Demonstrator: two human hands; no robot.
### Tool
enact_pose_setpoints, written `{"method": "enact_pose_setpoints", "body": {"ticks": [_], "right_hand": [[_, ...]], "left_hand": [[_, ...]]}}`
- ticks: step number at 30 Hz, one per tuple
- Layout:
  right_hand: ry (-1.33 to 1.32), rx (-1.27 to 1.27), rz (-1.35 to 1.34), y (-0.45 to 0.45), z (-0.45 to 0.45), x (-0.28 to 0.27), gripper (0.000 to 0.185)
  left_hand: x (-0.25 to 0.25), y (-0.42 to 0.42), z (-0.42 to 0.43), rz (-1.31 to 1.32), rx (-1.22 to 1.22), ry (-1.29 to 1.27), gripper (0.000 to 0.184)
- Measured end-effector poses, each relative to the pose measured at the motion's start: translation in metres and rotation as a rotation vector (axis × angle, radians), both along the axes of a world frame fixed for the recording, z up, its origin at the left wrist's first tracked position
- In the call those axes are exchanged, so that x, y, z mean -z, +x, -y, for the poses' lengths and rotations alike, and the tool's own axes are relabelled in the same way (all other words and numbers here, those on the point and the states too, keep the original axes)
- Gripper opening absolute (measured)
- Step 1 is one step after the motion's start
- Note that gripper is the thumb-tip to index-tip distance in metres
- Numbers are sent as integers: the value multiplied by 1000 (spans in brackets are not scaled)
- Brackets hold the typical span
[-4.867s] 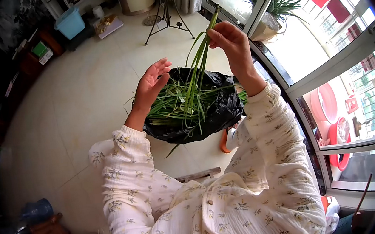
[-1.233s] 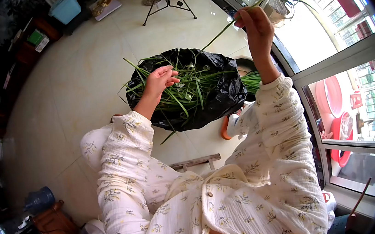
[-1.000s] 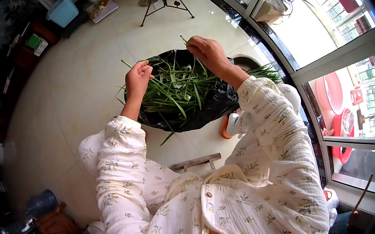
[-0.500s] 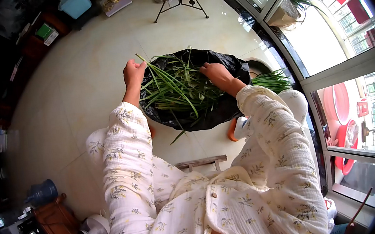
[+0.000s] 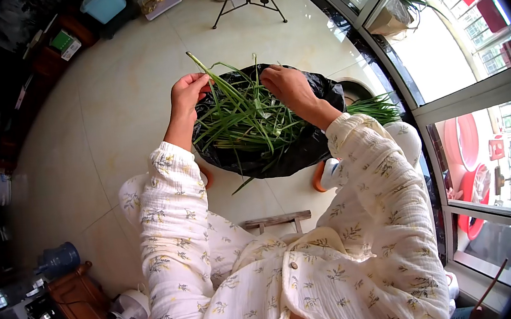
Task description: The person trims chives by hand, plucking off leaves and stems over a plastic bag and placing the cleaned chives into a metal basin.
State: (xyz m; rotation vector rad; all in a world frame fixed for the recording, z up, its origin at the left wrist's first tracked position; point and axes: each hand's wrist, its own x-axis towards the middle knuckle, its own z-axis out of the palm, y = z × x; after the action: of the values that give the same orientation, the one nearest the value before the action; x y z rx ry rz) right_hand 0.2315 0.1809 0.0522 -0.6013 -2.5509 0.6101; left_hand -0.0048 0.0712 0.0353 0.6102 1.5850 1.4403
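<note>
A black plastic bag (image 5: 298, 159) lies open on the floor between my feet, heaped with long green chives (image 5: 246, 129). My left hand (image 5: 187, 98) is closed at the bag's left rim, pinching a few chive stalks whose pale ends stick up past the fingers. My right hand (image 5: 290, 86) is at the far right side of the heap, its fingers pressed together and pointing left. What those fingers hold, if anything, is too small to make out. A neat bunch of chives (image 5: 374, 109) lies to the right of the bag.
Beside the bag's right edge sits a dark round basin (image 5: 355, 90). A low wooden stool (image 5: 276, 220) shows between my legs. A black metal stand (image 5: 247, 0) is on the tiles ahead. Glass sliding doors (image 5: 405, 35) run along the right, and a wooden cabinet (image 5: 87, 311) stands at lower left.
My left hand has risen slightly and moved right, tilting the chive stalks more upright. My right hand has lifted from the heap, moving up and a little left.
</note>
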Motion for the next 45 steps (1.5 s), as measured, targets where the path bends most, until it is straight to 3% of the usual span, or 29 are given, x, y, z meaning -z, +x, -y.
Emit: {"method": "enact_pose_setpoints", "body": {"ticks": [2, 7, 10, 12, 15, 18, 21, 29, 36, 41, 45], "right_hand": [[-103, -48, -180, -9, 20, -18, 12], [-451, -20, -234, -22, 41, -21, 15], [-845, -26, -345, -24, 43, -25, 18], [-836, -13, -308, -21, 41, -32, 20], [-912, -33, -335, -15, 46, -44, 21], [-958, -56, -306, -2, 43, -60, 22], [-1011, -14, -257, 13, 42, -74, 26], [-1155, 38, -235, 58, 48, -77, 26], [-1300, 62, -243, 99, 50, -69, 27], [-1401, 71, -331, 119, 45, -68, 28], [-1428, 25, -401, 124, 38, -70, 27]], "left_hand": [[-23, 15, 8, 27, 41, 10, 7], [-45, 44, 18, 157, 150, 95, 10], [-54, 51, 19, 229, 185, 142, 12], [-57, 52, 18, 277, 220, 175, 13], [-66, 58, 20, 179, 233, 202, 13], [-65, 63, 17, -105, 260, 304, 11], [-72, 79, 19, -525, 125, 336, 11], [-58, 91, 3, -834, 11, 434, 10], [-58, 56, -12, -368, -149, 334, 11], [-73, 36, -1, 267, -218, 467, 3], [-57, 55, 0, 200, -99, 384, 5]]}}
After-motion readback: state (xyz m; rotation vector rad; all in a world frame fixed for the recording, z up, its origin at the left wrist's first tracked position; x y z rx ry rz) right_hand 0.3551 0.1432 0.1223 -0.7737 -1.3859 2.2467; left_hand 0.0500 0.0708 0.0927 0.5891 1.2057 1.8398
